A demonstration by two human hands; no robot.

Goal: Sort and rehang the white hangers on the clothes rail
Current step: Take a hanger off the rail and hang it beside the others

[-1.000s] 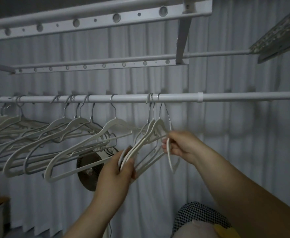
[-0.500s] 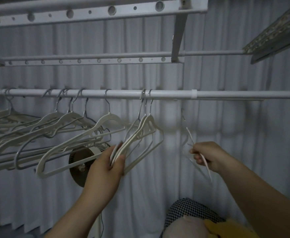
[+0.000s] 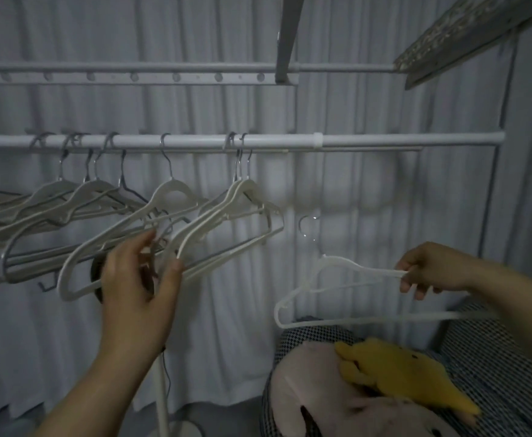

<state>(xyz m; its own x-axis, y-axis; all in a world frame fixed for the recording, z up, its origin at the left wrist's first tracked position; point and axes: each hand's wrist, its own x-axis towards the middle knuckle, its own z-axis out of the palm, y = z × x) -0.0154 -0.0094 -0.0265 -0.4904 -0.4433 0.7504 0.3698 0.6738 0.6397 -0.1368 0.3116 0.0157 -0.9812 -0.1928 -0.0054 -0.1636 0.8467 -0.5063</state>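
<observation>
A white clothes rail (image 3: pixel 369 141) runs across at mid height. Several white and grey hangers (image 3: pixel 69 197) hang at its left, then a single white hanger (image 3: pixel 171 192), then a close pair (image 3: pixel 245 192). My left hand (image 3: pixel 138 285) is raised below them with its fingers spread, the thumb touching the pair's lower left end. Below and to the right of the pair, off the rail, is one thin white hanger (image 3: pixel 337 263). My right hand (image 3: pixel 428 269) pinches its upper arm. Its metal hook (image 3: pixel 308 228) points up, well under the rail.
A dark round fan (image 3: pixel 96 272) on a white pole (image 3: pixel 162 398) stands behind my left hand. A pale plush with a yellow part (image 3: pixel 400 373) lies on checked fabric (image 3: pixel 495 357) at the lower right. A second rack (image 3: pixel 132 77) is overhead. The rail's post (image 3: pixel 492 197) stands at the right.
My right hand has carried one hanger off the rail, down and to the right, and turned it side-on. My left hand's grip on the pair has loosened. The view has tilted down.
</observation>
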